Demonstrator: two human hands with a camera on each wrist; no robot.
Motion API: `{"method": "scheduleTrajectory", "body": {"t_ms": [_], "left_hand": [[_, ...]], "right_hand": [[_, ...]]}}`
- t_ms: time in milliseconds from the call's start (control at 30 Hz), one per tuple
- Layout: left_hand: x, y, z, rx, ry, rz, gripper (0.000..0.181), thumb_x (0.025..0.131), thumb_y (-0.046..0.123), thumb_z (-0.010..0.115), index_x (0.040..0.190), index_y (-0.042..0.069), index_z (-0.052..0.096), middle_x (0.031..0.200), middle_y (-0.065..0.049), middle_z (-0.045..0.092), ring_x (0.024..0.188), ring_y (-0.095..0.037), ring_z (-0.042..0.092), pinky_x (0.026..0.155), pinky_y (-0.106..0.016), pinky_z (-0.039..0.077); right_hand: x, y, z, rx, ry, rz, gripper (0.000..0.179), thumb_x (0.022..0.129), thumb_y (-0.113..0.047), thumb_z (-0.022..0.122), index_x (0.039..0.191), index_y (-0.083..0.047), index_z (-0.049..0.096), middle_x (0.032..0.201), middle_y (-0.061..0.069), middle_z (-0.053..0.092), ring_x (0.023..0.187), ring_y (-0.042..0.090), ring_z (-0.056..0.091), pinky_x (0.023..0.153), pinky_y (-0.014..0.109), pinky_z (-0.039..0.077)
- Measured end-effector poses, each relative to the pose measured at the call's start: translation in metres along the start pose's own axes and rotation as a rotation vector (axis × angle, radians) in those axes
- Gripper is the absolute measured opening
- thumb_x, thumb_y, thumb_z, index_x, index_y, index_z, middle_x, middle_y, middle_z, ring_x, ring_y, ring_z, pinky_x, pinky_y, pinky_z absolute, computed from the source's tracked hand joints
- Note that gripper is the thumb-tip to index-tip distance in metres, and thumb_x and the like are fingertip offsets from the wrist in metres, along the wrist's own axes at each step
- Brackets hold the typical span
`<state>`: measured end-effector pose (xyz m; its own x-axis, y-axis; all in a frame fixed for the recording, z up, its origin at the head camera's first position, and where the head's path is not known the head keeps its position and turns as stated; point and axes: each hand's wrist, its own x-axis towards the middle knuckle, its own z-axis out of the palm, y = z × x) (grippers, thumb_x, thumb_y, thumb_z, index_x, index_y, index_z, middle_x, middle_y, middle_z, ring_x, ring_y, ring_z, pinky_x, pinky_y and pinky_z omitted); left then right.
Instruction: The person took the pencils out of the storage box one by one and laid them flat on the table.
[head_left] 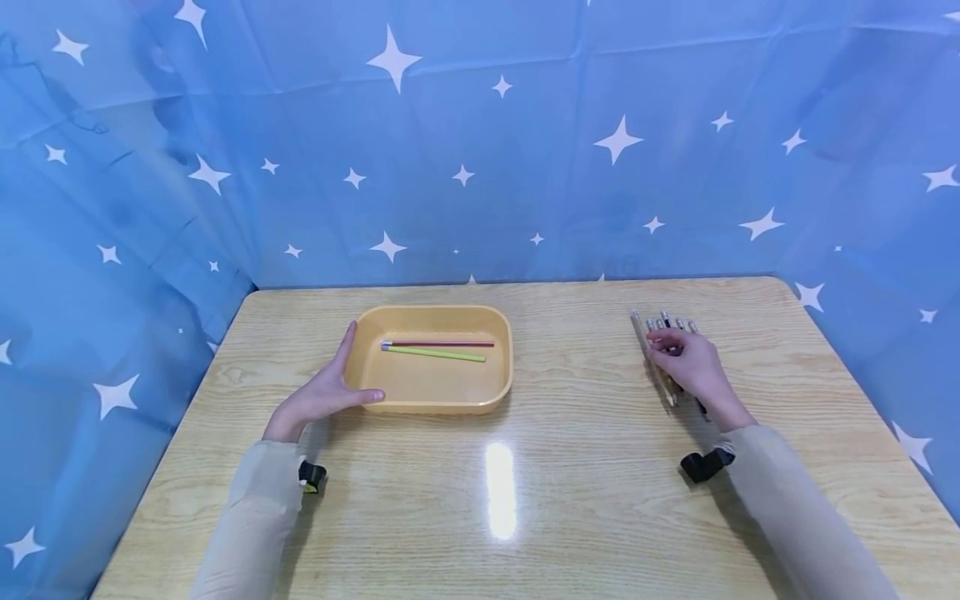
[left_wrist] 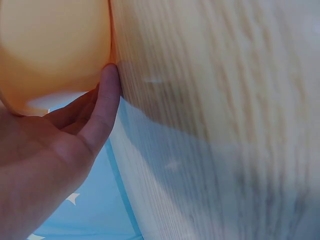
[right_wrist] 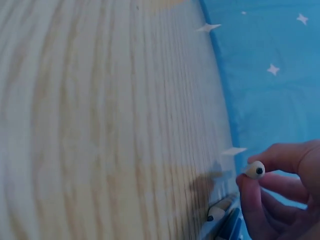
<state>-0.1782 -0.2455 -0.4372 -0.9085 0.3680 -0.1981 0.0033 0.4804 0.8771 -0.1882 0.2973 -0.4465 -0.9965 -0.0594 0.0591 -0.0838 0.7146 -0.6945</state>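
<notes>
A shallow yellow-orange plastic tray (head_left: 431, 392) sits on the table at centre left. My left hand (head_left: 330, 390) grips its left end, thumb on the near rim and fingers along the end wall; the left wrist view shows this hand (left_wrist: 60, 145) against the tray (left_wrist: 55, 45). Inside lie a dark red pencil (head_left: 450, 344) and a yellow-green pencil (head_left: 435, 354), side by side. Over at the right, my right hand (head_left: 693, 362) pinches a pencil (right_wrist: 257, 170) between thumb and index finger, its tip facing the right wrist camera. Several more pencils (right_wrist: 218, 212) lie beneath, partly hidden by the hand.
The light wood-grain table (head_left: 570, 467) reaches back to a blue curtain (head_left: 510, 200) with white stars, which also hangs along both sides. Bare tabletop lies between the tray and the pencils. A black wrist camera (head_left: 705, 465) is strapped beneath the right sleeve.
</notes>
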Motion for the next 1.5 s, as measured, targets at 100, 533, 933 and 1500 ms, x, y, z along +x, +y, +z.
{"method": "scheduleTrajectory", "body": {"t_ms": [100, 533, 933, 1500], "left_hand": [[0.0, 0.001, 0.0, 0.003, 0.002, 0.003, 0.121, 0.082, 0.027, 0.078, 0.152, 0.02, -0.021, 0.159, -0.015, -0.013, 0.143, -0.04, 0.005, 0.112, -0.059, 0.008], [-0.002, 0.004, 0.0, -0.005, 0.002, 0.003, 0.121, 0.082, 0.023, 0.078, 0.152, 0.021, -0.021, 0.159, -0.016, -0.014, 0.143, -0.041, 0.005, 0.112, -0.058, 0.008], [-0.001, 0.003, 0.0, 0.004, 0.006, 0.014, 0.12, 0.082, 0.022, 0.077, 0.152, 0.017, -0.02, 0.159, -0.017, -0.012, 0.142, -0.041, 0.009, 0.112, -0.058, 0.009], [-0.001, 0.001, 0.0, -0.003, 0.009, 0.021, 0.12, 0.082, 0.023, 0.078, 0.152, 0.018, -0.02, 0.159, -0.017, -0.011, 0.142, -0.041, 0.009, 0.112, -0.058, 0.01]], "right_hand": [[0.001, 0.0, 0.001, -0.044, 0.025, -0.035, 0.026, 0.092, -0.005, 0.063, 0.114, 0.009, 0.064, 0.094, 0.021, 0.066, 0.081, 0.032, 0.062, 0.058, 0.023, 0.048], [0.004, 0.003, 0.003, -0.102, 0.029, -0.059, 0.022, 0.091, -0.004, 0.063, 0.109, 0.008, 0.065, 0.092, 0.02, 0.067, 0.08, 0.034, 0.063, 0.062, 0.032, 0.048], [0.006, 0.003, 0.006, -0.113, 0.025, -0.076, 0.02, 0.089, -0.002, 0.064, 0.107, 0.009, 0.064, 0.093, 0.022, 0.067, 0.082, 0.035, 0.063, 0.069, 0.044, 0.049], [0.011, -0.001, 0.006, -0.168, -0.046, -0.073, 0.018, 0.088, -0.003, 0.066, 0.103, 0.006, 0.063, 0.091, 0.018, 0.066, 0.082, 0.033, 0.062, 0.072, 0.048, 0.048]]}}
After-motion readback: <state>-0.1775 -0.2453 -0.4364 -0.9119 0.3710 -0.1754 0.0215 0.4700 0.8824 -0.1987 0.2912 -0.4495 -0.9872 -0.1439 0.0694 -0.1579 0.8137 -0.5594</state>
